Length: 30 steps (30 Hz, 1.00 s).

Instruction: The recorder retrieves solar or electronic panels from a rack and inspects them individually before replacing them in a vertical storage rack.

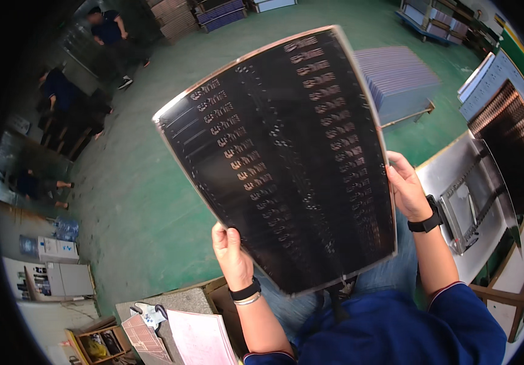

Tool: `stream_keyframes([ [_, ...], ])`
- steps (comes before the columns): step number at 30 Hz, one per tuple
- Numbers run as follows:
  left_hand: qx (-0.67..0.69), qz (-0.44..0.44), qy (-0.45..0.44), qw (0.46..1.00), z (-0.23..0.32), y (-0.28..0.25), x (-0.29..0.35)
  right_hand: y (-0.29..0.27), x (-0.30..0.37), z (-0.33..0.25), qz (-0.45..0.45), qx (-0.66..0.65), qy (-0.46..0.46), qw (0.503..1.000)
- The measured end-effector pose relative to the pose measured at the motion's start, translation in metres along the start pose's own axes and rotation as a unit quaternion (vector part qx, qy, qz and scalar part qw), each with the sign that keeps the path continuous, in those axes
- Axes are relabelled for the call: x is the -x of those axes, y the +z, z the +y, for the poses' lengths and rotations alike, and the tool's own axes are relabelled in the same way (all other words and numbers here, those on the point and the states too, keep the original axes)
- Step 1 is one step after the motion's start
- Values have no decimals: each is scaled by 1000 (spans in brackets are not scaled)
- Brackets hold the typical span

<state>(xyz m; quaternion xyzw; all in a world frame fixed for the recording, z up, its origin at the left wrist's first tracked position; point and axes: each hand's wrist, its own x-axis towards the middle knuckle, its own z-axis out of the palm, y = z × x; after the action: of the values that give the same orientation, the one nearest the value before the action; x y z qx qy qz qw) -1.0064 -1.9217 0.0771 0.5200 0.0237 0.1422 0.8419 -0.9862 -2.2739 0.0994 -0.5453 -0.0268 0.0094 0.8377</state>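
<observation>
A large, thin, dark panel (286,158) with shiny copper-coloured edges and rows of small printed patterns fills the middle of the head view; it looks like a circuit board panel. I hold it tilted in front of me, its lower edge above my lap. My left hand (233,258) grips the lower left edge, thumb on the face and fingers behind. On the right edge, my right hand (408,191) pinches the panel about two thirds of the way down. The fingers behind the panel are partly hidden. Both wrists wear dark bands.
At lower left, a bench (183,298) carries a pink sheet (198,337) and scissors (157,311). To my right stand a metal surface (438,176) with a frame-like tool (457,213) and copper-coloured panels (508,137). Beyond is a panel stack (399,79). People (111,36) are at far left.
</observation>
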Motion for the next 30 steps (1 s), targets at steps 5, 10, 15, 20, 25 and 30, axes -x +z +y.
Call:
stream_keyframes([
  [5, -61, -41, 88, 993, -9, 5, 5, -19, -13, 17, 17, 29, -94, 995],
  [10, -76, -90, 98, 988, -12, 5, 1, -28, -21, 23, -48, -51, -102, 992],
  [15, 43, -1, -88, 995, -13, 4, 17, -18, -4, 5, 64, -156, 42, 985],
  [20, 213, -19, -119, 970, -13, -2, 15, -6, -6, -6, 56, -122, 9, 991],
  [25, 212, -9, -147, 966, -11, -3, 16, -9, -4, -2, 61, -120, -5, 991],
  [30, 185, -14, -147, 972, -16, -7, 16, -10, -4, 0, 69, -129, -2, 989],
])
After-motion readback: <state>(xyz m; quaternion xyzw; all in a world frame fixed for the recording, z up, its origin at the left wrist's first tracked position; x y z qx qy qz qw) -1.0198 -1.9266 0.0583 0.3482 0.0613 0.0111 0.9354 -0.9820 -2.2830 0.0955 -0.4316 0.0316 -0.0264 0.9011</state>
